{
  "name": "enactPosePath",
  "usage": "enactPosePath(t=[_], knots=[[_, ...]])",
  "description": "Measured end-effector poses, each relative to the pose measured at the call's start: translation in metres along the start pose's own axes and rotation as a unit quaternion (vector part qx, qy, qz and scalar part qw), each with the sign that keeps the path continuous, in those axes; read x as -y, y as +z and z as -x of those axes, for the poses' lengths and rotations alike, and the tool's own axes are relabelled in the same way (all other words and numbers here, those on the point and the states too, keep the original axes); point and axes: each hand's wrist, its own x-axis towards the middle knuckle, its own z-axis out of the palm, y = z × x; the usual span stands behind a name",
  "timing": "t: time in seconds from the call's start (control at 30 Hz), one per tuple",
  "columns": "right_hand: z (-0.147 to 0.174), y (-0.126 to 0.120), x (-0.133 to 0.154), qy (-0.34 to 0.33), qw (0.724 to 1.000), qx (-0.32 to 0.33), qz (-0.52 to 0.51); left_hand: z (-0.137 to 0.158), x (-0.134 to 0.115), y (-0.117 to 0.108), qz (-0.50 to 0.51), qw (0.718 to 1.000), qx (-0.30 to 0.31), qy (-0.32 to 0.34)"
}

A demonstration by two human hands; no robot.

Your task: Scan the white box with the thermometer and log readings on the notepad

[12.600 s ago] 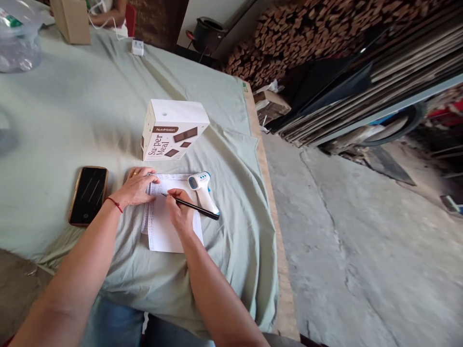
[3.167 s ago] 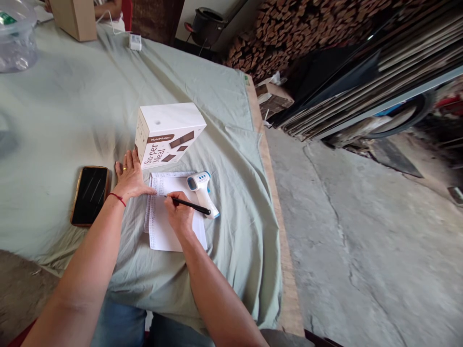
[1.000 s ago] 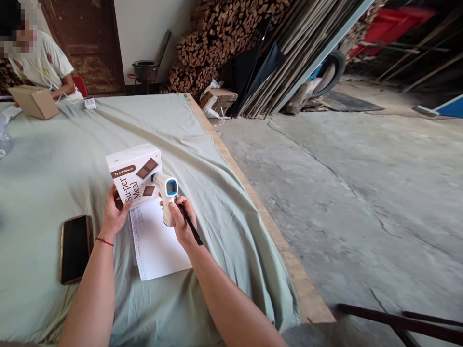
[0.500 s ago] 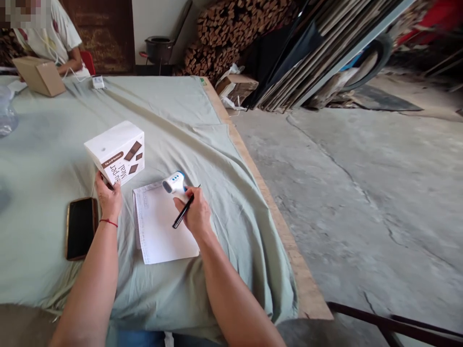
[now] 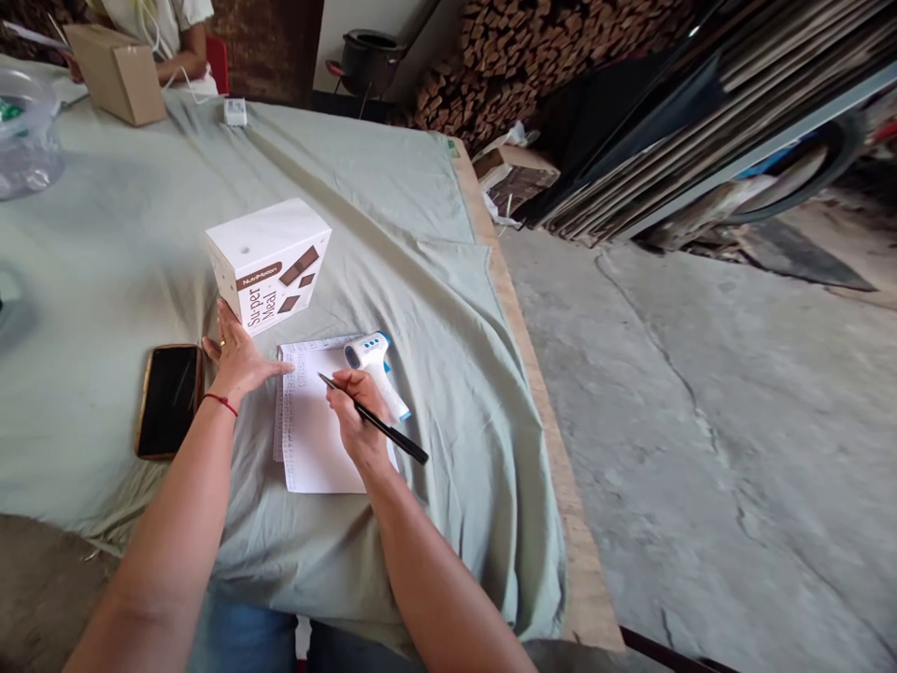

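Note:
A black pen (image 5: 392, 434) sits in my right hand (image 5: 364, 421), its tip pointing up and left over the white paper (image 5: 319, 449). Small handwriting runs along the paper's top and left edges. My left hand (image 5: 240, 360) is spread, its thumb reaching the paper's upper left and its fingers by the base of a white "Super Meal" box (image 5: 280, 266). The box stands upright on the cloth. Beside my right hand, a white and blue infrared thermometer (image 5: 375, 360) lies partly on the paper. A phone (image 5: 169, 402) with a dark screen lies left of my left wrist.
A green cloth (image 5: 392, 234) covers the table, whose wooden edge (image 5: 533, 374) shows on the right. At the far left are a cardboard box (image 5: 122, 79), a clear plastic container (image 5: 28, 150) and a seated person (image 5: 172, 37). A small white device (image 5: 235, 112) stands near the far edge.
My left hand has let go of the box, which now stands on the cloth, and has opened toward the paper. The pen has been turned round in my right hand, its tip now over the page.

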Motion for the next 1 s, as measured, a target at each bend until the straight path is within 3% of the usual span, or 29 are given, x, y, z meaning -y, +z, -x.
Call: enactPosePath(t=[0.13, 0.33, 0.53, 1.0], knots=[[-0.001, 0.012, -0.013, 0.034, 0.999, 0.007, 0.022, 0.001, 0.0, -0.001, -0.004, 1.0, 0.016, 0.004], [0.0, 0.014, -0.016, 0.003, 0.997, 0.037, 0.071, 0.005, -0.006, -0.002, -0.031, 0.999, 0.02, 0.01], [0.001, 0.013, -0.016, -0.005, 0.994, 0.05, 0.097, 0.006, -0.007, 0.001, 0.004, 1.0, 0.007, 0.019], [0.002, 0.014, -0.021, -0.018, 0.992, 0.039, 0.123, 0.011, -0.036, -0.017, -0.113, 0.988, 0.086, -0.058]])
